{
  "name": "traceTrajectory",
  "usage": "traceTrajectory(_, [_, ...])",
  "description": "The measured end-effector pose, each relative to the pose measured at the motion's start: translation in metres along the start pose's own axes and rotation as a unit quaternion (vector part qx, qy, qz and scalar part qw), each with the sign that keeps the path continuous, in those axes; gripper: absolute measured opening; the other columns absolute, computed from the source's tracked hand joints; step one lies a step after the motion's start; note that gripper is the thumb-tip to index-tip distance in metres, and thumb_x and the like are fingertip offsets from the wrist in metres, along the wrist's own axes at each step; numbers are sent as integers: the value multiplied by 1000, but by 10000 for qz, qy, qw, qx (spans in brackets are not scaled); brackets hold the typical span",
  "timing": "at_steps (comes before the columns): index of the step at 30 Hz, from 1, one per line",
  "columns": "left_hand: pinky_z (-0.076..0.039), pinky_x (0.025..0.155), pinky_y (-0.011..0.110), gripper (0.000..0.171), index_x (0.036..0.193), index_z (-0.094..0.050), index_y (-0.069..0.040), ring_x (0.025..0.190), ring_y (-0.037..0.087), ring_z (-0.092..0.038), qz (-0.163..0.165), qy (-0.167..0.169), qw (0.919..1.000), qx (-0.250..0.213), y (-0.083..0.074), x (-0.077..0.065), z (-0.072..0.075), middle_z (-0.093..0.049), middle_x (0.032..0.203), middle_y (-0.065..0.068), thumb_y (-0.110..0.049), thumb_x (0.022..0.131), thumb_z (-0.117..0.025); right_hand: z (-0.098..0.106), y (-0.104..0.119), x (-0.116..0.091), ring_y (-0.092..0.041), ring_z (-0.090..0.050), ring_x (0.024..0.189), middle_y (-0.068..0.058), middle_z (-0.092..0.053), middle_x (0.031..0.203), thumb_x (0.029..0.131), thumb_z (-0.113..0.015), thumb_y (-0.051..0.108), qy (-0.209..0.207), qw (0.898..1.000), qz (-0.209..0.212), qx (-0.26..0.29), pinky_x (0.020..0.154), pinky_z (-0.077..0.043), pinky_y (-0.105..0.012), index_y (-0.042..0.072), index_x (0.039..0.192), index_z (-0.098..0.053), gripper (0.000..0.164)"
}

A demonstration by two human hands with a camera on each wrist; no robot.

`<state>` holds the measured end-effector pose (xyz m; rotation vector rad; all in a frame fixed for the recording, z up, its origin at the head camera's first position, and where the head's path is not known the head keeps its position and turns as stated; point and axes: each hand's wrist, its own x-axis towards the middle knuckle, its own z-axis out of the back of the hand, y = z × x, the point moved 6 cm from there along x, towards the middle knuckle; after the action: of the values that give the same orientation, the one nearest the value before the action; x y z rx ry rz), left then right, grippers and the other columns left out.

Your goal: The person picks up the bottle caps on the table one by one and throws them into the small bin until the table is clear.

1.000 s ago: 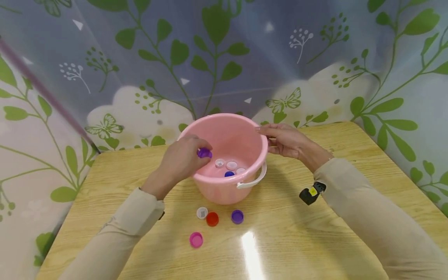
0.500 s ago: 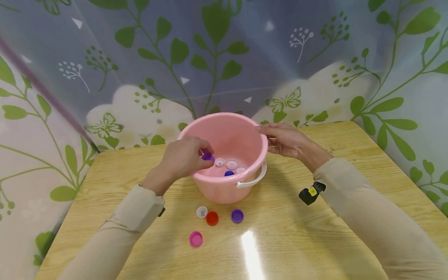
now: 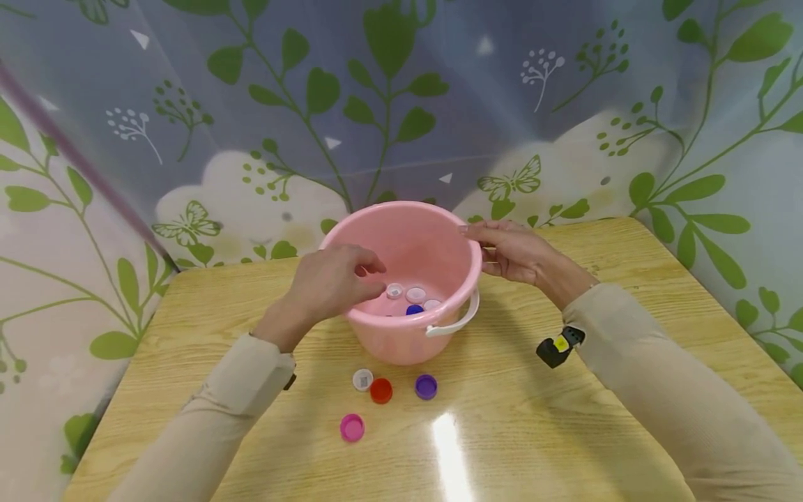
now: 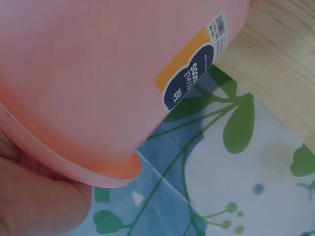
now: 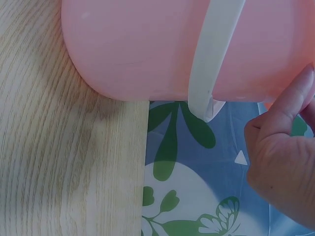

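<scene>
A pink bucket [image 3: 404, 341] stands upright on the wooden table, several bottle caps lying on its bottom. Among them are a blue cap [image 3: 414, 309] and a white cap [image 3: 415, 295]. My left hand [image 3: 329, 282] reaches over the bucket's left rim, thumb and fingers apart with nothing seen between them. On the opposite side, my right hand [image 3: 511, 251] grips the rim between thumb and fingers. In the right wrist view, the right hand [image 5: 285, 147] sits beside the bucket wall. The near inside wall hides part of the bottom.
In front of the bucket lie a white cap [image 3: 362, 380], a red cap [image 3: 380, 391], a purple cap [image 3: 426, 387] and a pink cap [image 3: 353, 427]. The bucket's white handle [image 3: 454, 324] hangs down at its right front. A leaf-patterned covering [image 3: 401, 104] rises behind the table.
A purple bottle cap that my left hand held was lowered into the bucket and let go. The left fingers now stand apart. My right hand has stayed at the rim.
</scene>
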<state>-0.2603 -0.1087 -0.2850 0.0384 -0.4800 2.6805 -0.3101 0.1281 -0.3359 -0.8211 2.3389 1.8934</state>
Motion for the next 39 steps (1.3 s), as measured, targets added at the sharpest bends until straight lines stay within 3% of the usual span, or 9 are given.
traceTrajectory(7, [-53, 74, 36, 32, 115, -69, -12, 89, 20, -65, -220, -666, 9949, -728, 3, -7, 3, -66, 109, 2, -27, 87, -67, 0, 0, 0, -9, -58, 67, -4, -57, 83, 94, -63, 21, -3, 10000, -8, 36, 61, -55, -21, 1, 123, -51, 37])
traceTrajectory(12, [-56, 70, 32, 33, 118, -67, -7, 85, 20, -65, -849, -1603, 9806, -747, 1, -15, 9, -65, 110, 6, -16, 86, -70, 0, 0, 0, -9, -58, 66, -4, -57, 82, 94, -63, 22, -4, 10000, -18, 43, 61, -56, -21, 1, 122, -53, 36])
traceTrajectory(17, [-55, 72, 37, 39, 123, -61, -4, 89, 24, -62, -1340, -2856, 9481, -405, -1, -26, 15, -64, 107, 12, -12, 86, -71, 1, 0, -1, -10, -59, 65, -5, -58, 80, 94, -62, 21, -37, 10000, -17, 89, 62, -56, -22, 3, 113, -59, 26])
traceTrajectory(22, [-54, 71, 36, 56, 136, -46, -1, 90, 25, -61, -1239, -3711, 9108, -1321, 9, -35, 17, -56, 109, 18, -9, 87, -70, 1, 0, -2, -11, -58, 67, -5, -56, 81, 94, -63, 20, -29, 10000, 38, 18, 64, -56, -22, 4, 110, -60, 23])
traceTrajectory(25, [-53, 70, 38, 53, 134, -46, 1, 93, 27, -60, -1288, -4176, 8855, -1579, 16, -41, 20, -55, 108, 20, -5, 87, -69, 0, 0, -2, -11, -58, 68, -5, -56, 82, 94, -63, 20, -24, 10000, 47, -46, 65, -56, -23, 3, 112, -59, 25])
traceTrajectory(28, [-51, 70, 39, 47, 133, -48, 1, 95, 29, -59, -1251, -4374, 8757, -1619, 25, -47, 20, -55, 108, 20, -2, 88, -64, 0, 0, -1, -10, -58, 68, -5, -56, 82, 95, -61, 20, -47, 9999, 45, -87, 65, -56, -22, 2, 114, -56, 27])
traceTrajectory(34, [-46, 69, 31, 30, 122, -49, 5, 91, 25, -53, -530, -4167, 8894, -1803, 54, -63, 8, -55, 101, 17, -2, 93, -50, -1, -1, -1, -10, -58, 67, -5, -56, 82, 95, -61, 20, -7, 10000, 55, -80, 64, -56, -21, 1, 114, -56, 26])
traceTrajectory(37, [-46, 68, 31, 24, 113, -50, 4, 89, 24, -52, 90, -3664, 9132, -1783, 70, -70, -4, -53, 98, 14, 1, 90, -50, -1, -1, -1, -10, -58, 67, -5, -56, 82, 95, -61, 20, -8, 10000, 51, -65, 64, -56, -22, 2, 112, -56, 25])
traceTrajectory(39, [-47, 69, 35, 23, 111, -50, 2, 90, 25, -53, 495, -3036, 9389, -1542, 79, -72, -16, -51, 99, 14, 0, 88, -51, -1, -1, -1, -10, -58, 68, -5, -56, 82, 95, -61, 21, -3, 10000, 52, -75, 65, -56, -22, 2, 112, -56, 25])
